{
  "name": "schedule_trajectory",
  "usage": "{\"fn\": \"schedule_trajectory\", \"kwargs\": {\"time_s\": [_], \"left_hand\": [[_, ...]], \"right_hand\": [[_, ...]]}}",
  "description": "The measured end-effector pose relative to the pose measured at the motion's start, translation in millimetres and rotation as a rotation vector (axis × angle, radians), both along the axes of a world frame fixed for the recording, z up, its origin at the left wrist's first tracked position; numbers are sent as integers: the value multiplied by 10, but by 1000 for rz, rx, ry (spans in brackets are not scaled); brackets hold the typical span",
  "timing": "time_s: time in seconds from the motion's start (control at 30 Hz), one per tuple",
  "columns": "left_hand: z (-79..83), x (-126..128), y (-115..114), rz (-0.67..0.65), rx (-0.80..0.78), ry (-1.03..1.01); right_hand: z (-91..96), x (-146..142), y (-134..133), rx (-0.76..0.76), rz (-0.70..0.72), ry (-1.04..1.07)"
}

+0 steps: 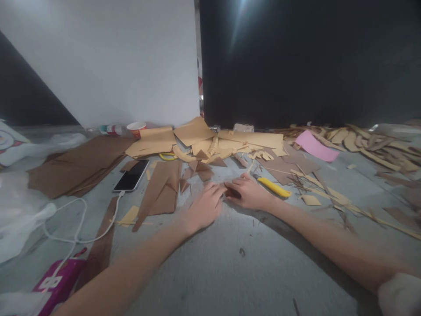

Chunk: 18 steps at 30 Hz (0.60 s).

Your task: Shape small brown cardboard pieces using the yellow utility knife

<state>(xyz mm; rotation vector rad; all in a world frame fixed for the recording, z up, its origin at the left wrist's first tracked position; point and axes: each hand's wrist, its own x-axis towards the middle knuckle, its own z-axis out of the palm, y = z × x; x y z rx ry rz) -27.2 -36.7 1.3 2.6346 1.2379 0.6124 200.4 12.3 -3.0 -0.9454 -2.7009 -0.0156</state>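
Observation:
My left hand [204,207] and my right hand [247,193] meet at the fingertips, low over the grey tabletop. Between the fingers is a small dark brown piece [232,192], mostly covered, which looks like the brown sheet material lying about. My right fingers curl round it, and the left fingertips press at its left edge. Just right of my right hand lies a yellow-handled cutter [273,187]. Several small folded brown pieces [200,169] sit beyond my left hand. A larger cut brown sheet [164,186] lies to its left.
A phone [132,176] lies at left, its white cable [86,215] running to a magenta box [62,281]. Stacked brown sheets [85,160], tan sheets [154,140] and a paper cup [136,127] stand behind. Tan strips [342,197], a pink sheet [316,145] and scraps cover the right.

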Motion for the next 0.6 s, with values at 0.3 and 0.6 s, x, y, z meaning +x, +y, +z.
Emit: {"fn": "schedule_trajectory", "kwargs": {"time_s": [0.3, 0.6], "left_hand": [[-126, 15, 52, -13, 83, 173], [-118, 29, 28, 25, 53, 103]], "right_hand": [[-58, 60, 84, 38, 93, 41], [-146, 188, 245, 169, 289, 47]]}}
